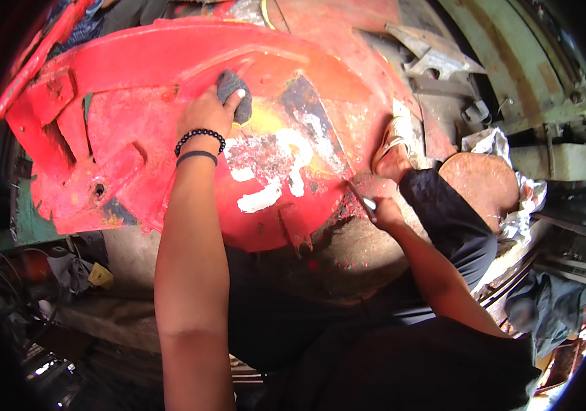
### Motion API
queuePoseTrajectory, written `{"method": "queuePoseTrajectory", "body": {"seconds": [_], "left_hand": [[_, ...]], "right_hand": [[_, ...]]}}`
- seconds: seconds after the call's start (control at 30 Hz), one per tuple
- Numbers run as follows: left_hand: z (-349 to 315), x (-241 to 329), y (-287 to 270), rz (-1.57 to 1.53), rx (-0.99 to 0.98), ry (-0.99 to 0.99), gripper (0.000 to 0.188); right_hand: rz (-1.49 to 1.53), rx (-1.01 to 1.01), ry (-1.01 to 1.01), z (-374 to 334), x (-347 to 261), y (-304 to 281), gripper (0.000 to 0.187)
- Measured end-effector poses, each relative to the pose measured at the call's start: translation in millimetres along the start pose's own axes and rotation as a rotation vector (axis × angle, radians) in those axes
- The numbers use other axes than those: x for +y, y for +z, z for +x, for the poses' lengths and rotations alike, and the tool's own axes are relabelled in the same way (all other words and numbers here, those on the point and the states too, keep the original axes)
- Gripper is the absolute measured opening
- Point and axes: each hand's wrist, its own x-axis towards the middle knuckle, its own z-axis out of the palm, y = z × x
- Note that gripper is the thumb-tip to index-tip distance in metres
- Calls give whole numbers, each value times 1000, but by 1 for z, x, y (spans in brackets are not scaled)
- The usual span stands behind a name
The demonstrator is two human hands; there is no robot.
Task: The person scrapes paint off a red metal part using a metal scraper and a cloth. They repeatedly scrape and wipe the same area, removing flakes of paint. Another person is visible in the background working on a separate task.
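A large curved red metal part lies in front of me, its paint worn in places. My left hand, with a bead bracelet at the wrist, presses a dark grey rough pad against its surface. Just below the pad are a yellowish area, smeared white patches and a bare grey strip. At the right edge of the part, my right hand is closed around a thin, flat-bladed tool. The tool's tip lies close to the red edge; whether it touches cannot be made out.
My sandalled foot rests beside the part's right side. An anvil-shaped metal block stands at the far right. Nearer lie a round brownish lid-like piece and crumpled foil. Dark cloth and a yellow scrap sit at lower left.
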Motion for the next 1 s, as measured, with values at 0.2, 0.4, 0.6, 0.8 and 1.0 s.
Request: {"method": "queuePoseTrajectory", "body": {"seconds": [0.2,0.4,0.6,0.8,1.0], "left_hand": [[0,-1,3,4,36,19,62],[-2,3,-3,-8,0,-9,59],[-4,2,0,-11,-20,9,60],[-3,3,-3,-16,13,3,59],[1,-1,2,-4,21,15,62]], "right_hand": [[250,148,-124,-18,-4,-7,26],[304,23,-64,-1,-21,-15,29],[46,-56,206,-17,5,-7,27],[386,252,-249,-10,-24,-27,21],[5,81,85,-6,-12,-9,25]]}}
